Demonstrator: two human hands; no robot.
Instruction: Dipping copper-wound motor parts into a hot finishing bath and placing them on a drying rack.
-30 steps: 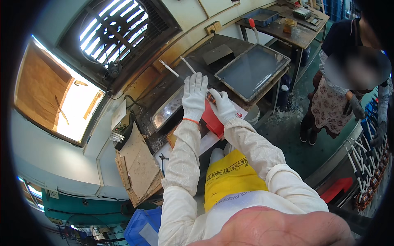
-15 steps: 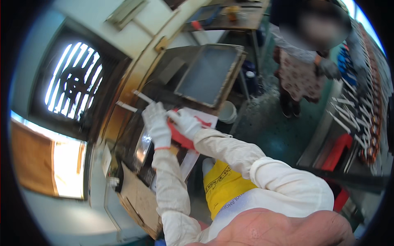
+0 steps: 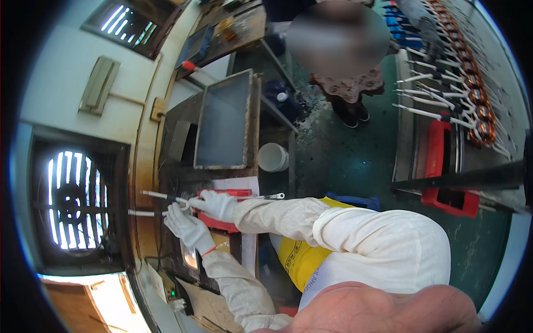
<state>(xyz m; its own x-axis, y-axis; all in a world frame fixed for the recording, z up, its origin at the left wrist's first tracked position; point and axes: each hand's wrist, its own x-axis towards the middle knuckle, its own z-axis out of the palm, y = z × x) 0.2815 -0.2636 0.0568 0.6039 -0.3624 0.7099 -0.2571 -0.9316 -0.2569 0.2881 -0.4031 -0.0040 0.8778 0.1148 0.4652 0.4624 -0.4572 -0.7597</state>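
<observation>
Both my hands wear white gloves and sit close together over a red holder [image 3: 219, 223] on the bench at left. My right hand [image 3: 215, 206] is closed, its fingertips pinched by the dark section of a white-sleeved cable [image 3: 155, 194]. Just nearer, my left hand [image 3: 190, 228] has its fingers bent around the dark end of a second white-sleeved cable [image 3: 145, 213]. Both cables point left toward the wall. A metal ring lug [image 3: 280, 196] on a thin lead sticks out to the right, past my right wrist. My fingers hide where the cables join.
A grey-topped metal box [image 3: 225, 122] stands beyond my hands, with a white bucket [image 3: 273, 157] right of it. A co-worker's patterned apron [image 3: 350, 86] shows in the aisle. At right, copper coils [image 3: 472, 72] with white leads line a rack above red bins [image 3: 438, 147].
My view has turned, so the scene appears rotated. My hands stay together at the bench, and the ring lug and more of the red holder now show.
</observation>
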